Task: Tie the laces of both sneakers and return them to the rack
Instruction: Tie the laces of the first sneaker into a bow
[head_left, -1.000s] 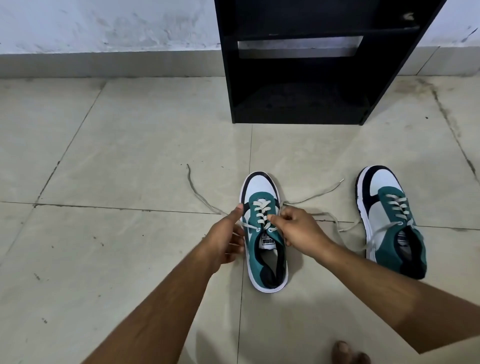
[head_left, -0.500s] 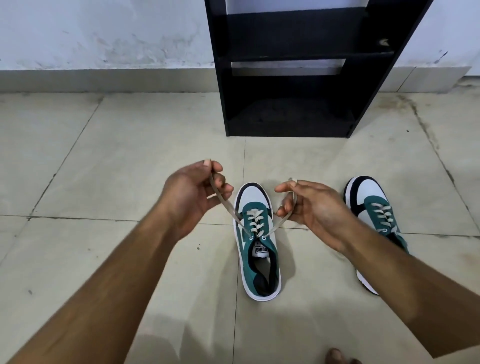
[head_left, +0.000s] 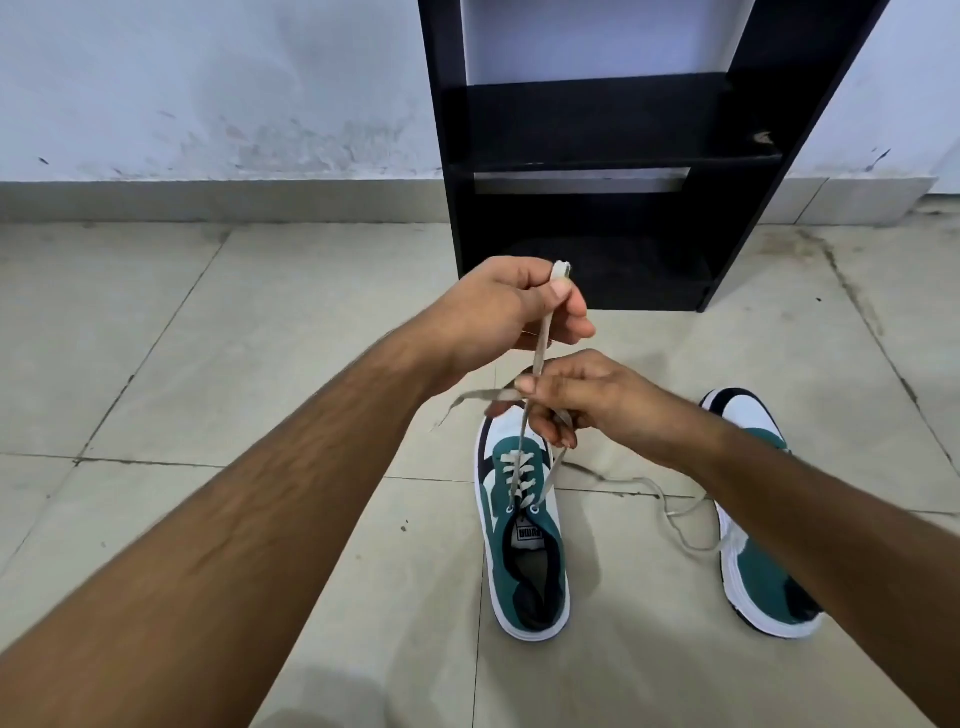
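A green, white and navy sneaker (head_left: 524, 545) stands on the tiled floor, toe pointing away from me. My left hand (head_left: 506, 312) is raised above its toe, pinching one beige lace end (head_left: 543, 348) that runs taut down to the eyelets. My right hand (head_left: 582, 397) sits just below, fingers closed on the other lace end, which crosses to the left. The second sneaker (head_left: 763, 582) lies to the right, partly hidden by my right forearm, its laces (head_left: 670, 512) loose on the floor. The black rack (head_left: 613, 156) stands against the wall ahead.
The rack's lower shelves (head_left: 597, 124) hold nothing. A white scuffed wall (head_left: 208, 104) with a grey tiled skirting runs behind it. Beige floor tiles (head_left: 234, 338) spread to the left and right of the sneakers.
Both hands lifted the lace ends and came together over the sneaker's toe; the left hand rose above the right, and the laces now cross. The camera tilted up, showing more of the rack.
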